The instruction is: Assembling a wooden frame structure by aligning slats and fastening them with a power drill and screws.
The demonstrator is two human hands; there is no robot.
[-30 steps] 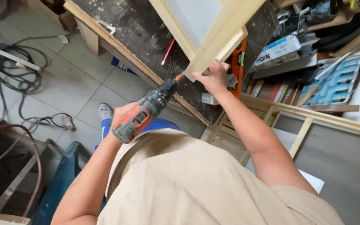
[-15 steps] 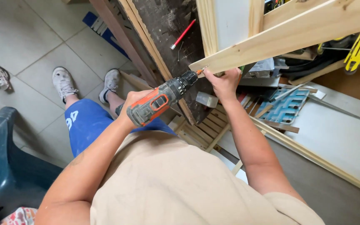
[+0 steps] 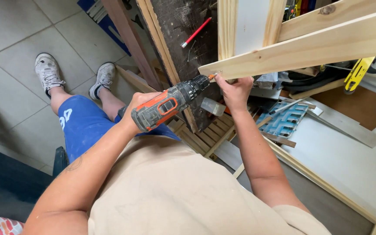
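Gripping one cordless drill (image 3: 168, 105), black and orange, the left hand (image 3: 138, 106) is closed around its handle, and the bit points up and right at the near end of one pale wooden plank (image 3: 301, 48). The right hand (image 3: 235, 90) is closed in a pinch just under that plank end, beside the drill's tip; what its fingertips hold is too small to tell. The plank slants from the middle of the scene up to the far right, and a second plank (image 3: 327, 19) runs just above it. Two upright pale slats (image 3: 227, 26) stand behind them. One red pencil (image 3: 195, 32) lies on the dark worktop (image 3: 175, 26) at the far side. Two grey shoes (image 3: 48, 72) rest on the tiled floor (image 3: 18, 30) at the left, below blue shorts (image 3: 81, 124). One blue compartment tray (image 3: 283, 122) sits right of the right forearm, and one yellow tool (image 3: 359, 73) hangs at the far right.

Compared with half a second ago, the view sits a little closer and lower; both hands keep the same hold, with the drill tip still at the plank's end. A second ago the floor cables showed at the left; now the shoes fill that spot.
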